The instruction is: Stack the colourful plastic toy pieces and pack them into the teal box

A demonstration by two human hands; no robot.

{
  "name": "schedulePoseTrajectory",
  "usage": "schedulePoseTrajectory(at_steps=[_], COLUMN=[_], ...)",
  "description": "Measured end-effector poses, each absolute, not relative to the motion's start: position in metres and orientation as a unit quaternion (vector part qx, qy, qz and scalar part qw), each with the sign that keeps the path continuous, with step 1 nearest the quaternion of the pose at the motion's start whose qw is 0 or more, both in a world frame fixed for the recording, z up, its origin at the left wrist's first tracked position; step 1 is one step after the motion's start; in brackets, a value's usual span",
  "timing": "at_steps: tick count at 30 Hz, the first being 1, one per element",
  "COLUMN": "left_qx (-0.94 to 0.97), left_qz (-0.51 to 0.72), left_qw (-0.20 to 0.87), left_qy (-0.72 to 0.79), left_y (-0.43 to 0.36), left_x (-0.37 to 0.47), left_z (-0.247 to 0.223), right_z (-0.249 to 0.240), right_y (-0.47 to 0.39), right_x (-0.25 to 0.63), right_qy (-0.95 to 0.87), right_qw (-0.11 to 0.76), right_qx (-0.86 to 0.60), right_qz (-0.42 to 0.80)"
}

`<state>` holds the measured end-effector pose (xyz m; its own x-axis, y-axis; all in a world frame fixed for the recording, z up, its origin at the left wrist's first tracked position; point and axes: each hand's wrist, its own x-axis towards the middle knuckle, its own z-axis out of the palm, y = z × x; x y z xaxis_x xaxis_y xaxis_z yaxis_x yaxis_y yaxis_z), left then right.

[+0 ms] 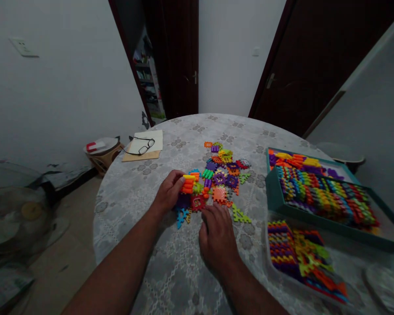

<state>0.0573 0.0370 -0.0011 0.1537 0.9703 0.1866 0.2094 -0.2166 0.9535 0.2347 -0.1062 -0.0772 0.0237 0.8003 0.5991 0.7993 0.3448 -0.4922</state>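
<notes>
My left hand (168,191) is closed on a stack of orange and yellow ribbed plastic building pieces (188,185) at the left side of a loose pile. My right hand (216,232) rests low at the near edge of that pile, palm down, its thumb apart from its bent fingers and nothing visible in it. Just beyond its fingertips lie a red square piece (198,202) and an orange square piece (219,194). Purple gear-like pieces (219,178) and a green ribbed piece (208,173) are in the pile. A blue piece (182,217) lies below my left hand.
On the right stand a teal box (276,192) of sorted pieces and a clear plastic tub (269,258) holding more. A lime triangle (240,215) lies right of my right hand. Eyeglasses (143,149) rest on papers (156,140) at the far left of the patterned tablecloth (180,271).
</notes>
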Motion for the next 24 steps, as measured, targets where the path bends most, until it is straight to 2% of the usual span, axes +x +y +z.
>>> schedulePoseTrajectory(at_steps=[3,7,12,16,20,24], left_qx=[0.617,0.660,0.731,0.709,0.712,0.685], left_qz=[0.449,0.369,0.311,0.307,0.301,0.350], left_qw=[0.470,0.543,0.546,0.577,0.576,0.566], left_qy=[0.443,0.365,0.265,0.265,0.265,0.297], left_y=[0.036,0.027,0.010,0.004,0.006,0.011], left_x=[0.056,0.061,0.080,0.091,0.090,0.085], left_z=[0.003,0.008,0.008,-0.002,-0.006,-0.002], right_z=[-0.074,-0.063,-0.051,-0.048,-0.048,-0.044], right_y=[-0.105,-0.104,-0.106,-0.106,-0.107,-0.110], right_x=[0.238,0.244,0.252,0.257,0.259,0.257], right_qy=[-0.692,-0.641,-0.632,-0.606,-0.561,-0.467], right_qw=[0.454,0.522,0.541,0.540,0.562,0.596], right_qx=[-0.561,-0.560,-0.549,-0.574,-0.575,-0.599], right_qz=[0.014,0.054,0.078,0.107,0.195,0.262])
